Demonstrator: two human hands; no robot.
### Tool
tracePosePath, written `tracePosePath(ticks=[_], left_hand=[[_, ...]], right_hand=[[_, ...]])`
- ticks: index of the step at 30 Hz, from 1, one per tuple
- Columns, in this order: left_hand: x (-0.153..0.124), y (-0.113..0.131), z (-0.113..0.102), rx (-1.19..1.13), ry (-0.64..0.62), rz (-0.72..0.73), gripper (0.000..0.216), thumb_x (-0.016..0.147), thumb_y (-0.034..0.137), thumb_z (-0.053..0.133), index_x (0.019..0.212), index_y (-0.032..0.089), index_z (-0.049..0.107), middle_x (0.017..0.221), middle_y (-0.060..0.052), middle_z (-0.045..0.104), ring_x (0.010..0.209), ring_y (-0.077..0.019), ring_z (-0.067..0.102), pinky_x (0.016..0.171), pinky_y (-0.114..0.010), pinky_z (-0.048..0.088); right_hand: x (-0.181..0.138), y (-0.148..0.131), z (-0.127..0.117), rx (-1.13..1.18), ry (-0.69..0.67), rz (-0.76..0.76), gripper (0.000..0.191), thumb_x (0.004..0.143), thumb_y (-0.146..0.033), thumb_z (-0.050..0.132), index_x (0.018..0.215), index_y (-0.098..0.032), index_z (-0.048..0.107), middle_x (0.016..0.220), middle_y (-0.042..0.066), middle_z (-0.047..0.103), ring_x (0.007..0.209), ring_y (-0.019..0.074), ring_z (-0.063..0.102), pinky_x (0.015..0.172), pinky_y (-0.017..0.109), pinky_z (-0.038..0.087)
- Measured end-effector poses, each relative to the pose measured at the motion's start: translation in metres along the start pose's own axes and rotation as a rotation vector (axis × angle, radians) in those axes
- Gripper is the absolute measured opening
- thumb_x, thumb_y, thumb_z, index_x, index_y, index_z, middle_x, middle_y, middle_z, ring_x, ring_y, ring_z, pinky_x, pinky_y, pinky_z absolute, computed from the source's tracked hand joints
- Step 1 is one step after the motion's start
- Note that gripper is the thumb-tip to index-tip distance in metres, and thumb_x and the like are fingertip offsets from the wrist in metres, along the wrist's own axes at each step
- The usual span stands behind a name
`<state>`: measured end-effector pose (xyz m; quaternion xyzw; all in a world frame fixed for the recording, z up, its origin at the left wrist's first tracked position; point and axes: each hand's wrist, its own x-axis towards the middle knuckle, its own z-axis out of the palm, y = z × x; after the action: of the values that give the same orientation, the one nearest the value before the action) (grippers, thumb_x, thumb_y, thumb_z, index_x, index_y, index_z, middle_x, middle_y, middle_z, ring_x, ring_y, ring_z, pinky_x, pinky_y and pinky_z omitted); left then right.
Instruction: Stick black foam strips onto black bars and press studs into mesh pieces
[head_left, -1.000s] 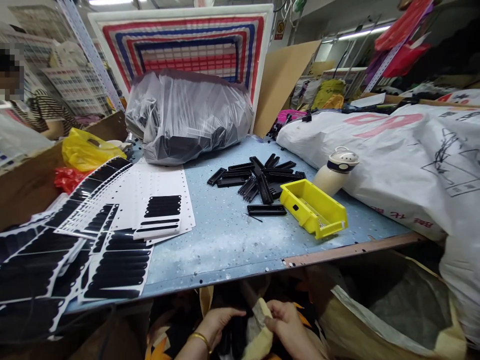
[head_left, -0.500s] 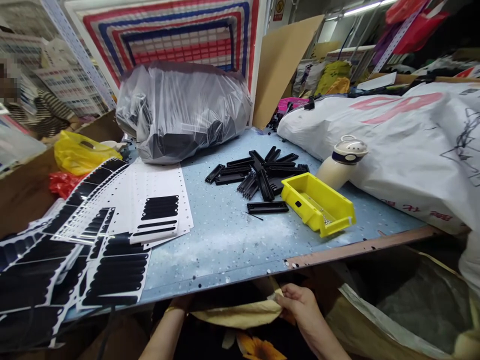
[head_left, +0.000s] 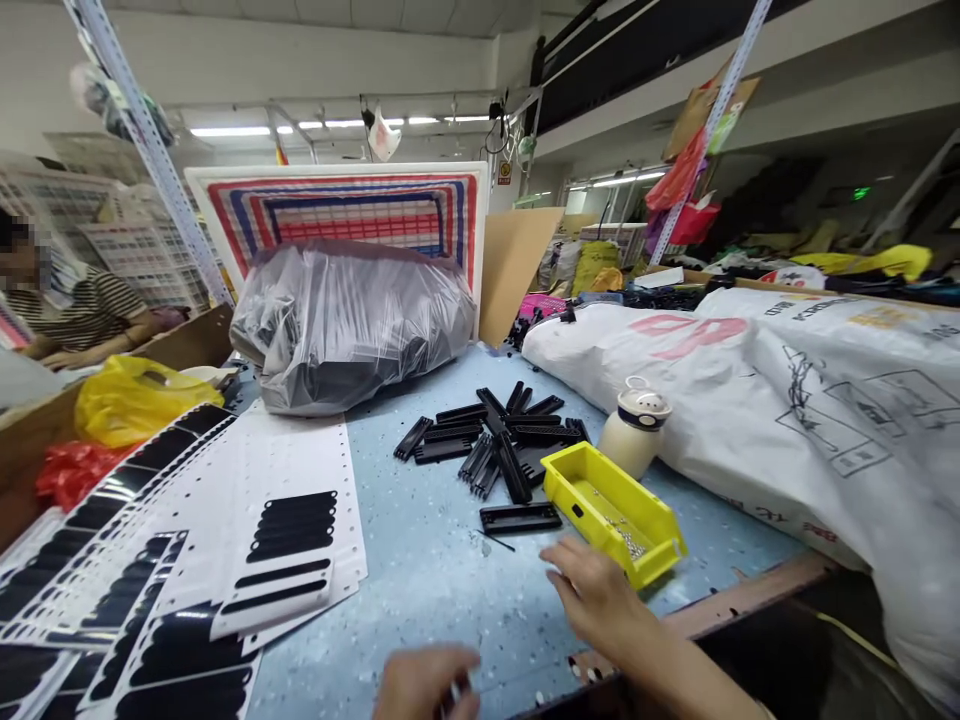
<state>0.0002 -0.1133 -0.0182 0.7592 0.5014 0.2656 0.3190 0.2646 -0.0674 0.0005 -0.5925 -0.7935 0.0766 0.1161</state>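
My right hand (head_left: pixel 589 588) hovers over the front of the blue table, beside a yellow bin (head_left: pixel 611 510) with small shiny metal bits in it. Its fingers are apart and loosely bent, holding nothing. At the bottom edge, my left hand (head_left: pixel 427 680) is blurred; its finger and thumb look apart, with nothing visible held. Just beyond the right hand lies a single long black plastic piece (head_left: pixel 520 518), with a thin black strip (head_left: pixel 496 541) beside it. Behind these is a loose pile of similar black pieces (head_left: pixel 506 440).
Sheets of black stickers (head_left: pixel 292 525) cover the left side. A cream bottle (head_left: pixel 634 430) stands behind the bin. A large filled grey plastic bag (head_left: pixel 352 330) is at the back, white sacks (head_left: pixel 750 400) at the right. A person in a striped top (head_left: pixel 82 310) sits far left.
Both hands have come up from below the table edge to above the tabletop, letting go of the beige cloth edge. The view has tilted upward.
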Motion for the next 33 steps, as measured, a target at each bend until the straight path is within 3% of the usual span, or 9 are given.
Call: tracePosePath(ticks=[2,5,8,11,16,20,25,29,33], left_hand=[[0.038,0.003,0.000,0.135,-0.015,-0.037,0.035,0.083,0.018,0.054,0.111,0.021,0.074,0.091,-0.007,0.077,0.084,-0.0249,0.071,0.083,-0.035,0.053],[0.102,0.010,-0.001,0.280,-0.067,-0.107,0.038,0.081,0.015,0.053,0.115,0.014,0.071,0.097,-0.014,0.076,0.095,-0.0295,0.069,0.088,-0.038,0.049],[0.150,0.014,0.004,0.289,-0.109,-0.114,0.036,0.073,0.019,0.064,0.108,0.015,0.073,0.102,-0.015,0.074,0.102,-0.0340,0.066,0.089,-0.040,0.047],[0.173,0.014,0.013,0.256,-0.180,-0.148,0.025,0.063,0.016,0.069,0.086,0.016,0.075,0.094,-0.013,0.075,0.098,-0.0336,0.066,0.084,-0.037,0.048],[0.159,-0.003,0.002,0.042,-0.261,-0.277,0.010,0.068,0.022,0.060,0.067,0.015,0.067,0.058,-0.002,0.063,0.067,-0.0228,0.066,0.061,-0.029,0.047],[0.121,-0.027,-0.023,-0.148,-0.292,-0.416,0.017,0.075,0.028,0.048,0.070,0.016,0.058,0.051,0.002,0.054,0.048,-0.0165,0.060,0.047,-0.024,0.043],[0.090,-0.046,-0.041,-0.161,-0.246,-0.505,0.020,0.078,0.030,0.042,0.065,0.018,0.051,0.051,0.000,0.055,0.041,-0.0143,0.056,0.040,-0.023,0.036],[0.084,-0.051,-0.046,-0.072,-0.214,-0.486,0.018,0.078,0.030,0.047,0.067,0.019,0.054,0.046,0.004,0.051,0.039,-0.0156,0.054,0.042,-0.025,0.037],[0.082,-0.048,-0.048,0.051,-0.159,-0.423,0.006,0.073,0.022,0.057,0.069,0.018,0.059,0.049,0.004,0.053,0.052,-0.0192,0.061,0.052,-0.026,0.041]], right_hand=[[0.034,0.001,-0.010,-0.096,-0.071,0.023,0.029,0.085,-0.007,0.042,0.085,-0.016,0.070,0.089,0.011,0.069,0.085,0.0225,0.066,0.074,0.030,0.045],[0.060,-0.002,-0.002,-0.110,-0.110,0.034,0.018,0.082,-0.011,0.053,0.086,-0.015,0.070,0.089,0.011,0.071,0.084,0.0245,0.067,0.072,0.030,0.044],[0.063,-0.009,0.019,-0.105,-0.153,0.040,0.015,0.081,-0.017,0.058,0.087,-0.014,0.071,0.092,0.014,0.073,0.088,0.0289,0.067,0.074,0.032,0.045],[0.051,-0.012,0.038,-0.099,-0.189,0.067,0.027,0.080,-0.006,0.049,0.094,-0.013,0.071,0.096,0.014,0.073,0.088,0.0279,0.067,0.075,0.032,0.044],[0.014,0.011,0.039,-0.093,-0.222,0.157,0.032,0.074,0.000,0.048,0.094,-0.014,0.069,0.096,0.014,0.073,0.091,0.0283,0.068,0.076,0.031,0.044],[-0.004,0.040,0.028,-0.094,-0.211,0.275,0.027,0.084,-0.004,0.041,0.081,-0.013,0.066,0.086,0.016,0.073,0.085,0.0302,0.069,0.070,0.033,0.045],[-0.002,0.050,0.026,-0.049,-0.169,0.347,0.023,0.087,-0.009,0.042,0.082,-0.016,0.064,0.089,0.013,0.074,0.089,0.0284,0.069,0.074,0.034,0.047],[-0.003,0.049,0.023,-0.018,-0.146,0.372,0.026,0.083,-0.010,0.048,0.103,-0.012,0.065,0.097,0.014,0.074,0.095,0.0279,0.068,0.082,0.035,0.049],[-0.006,0.049,0.016,-0.010,-0.133,0.356,0.036,0.082,-0.015,0.050,0.115,-0.013,0.065,0.089,0.011,0.074,0.087,0.0276,0.069,0.079,0.036,0.051]])
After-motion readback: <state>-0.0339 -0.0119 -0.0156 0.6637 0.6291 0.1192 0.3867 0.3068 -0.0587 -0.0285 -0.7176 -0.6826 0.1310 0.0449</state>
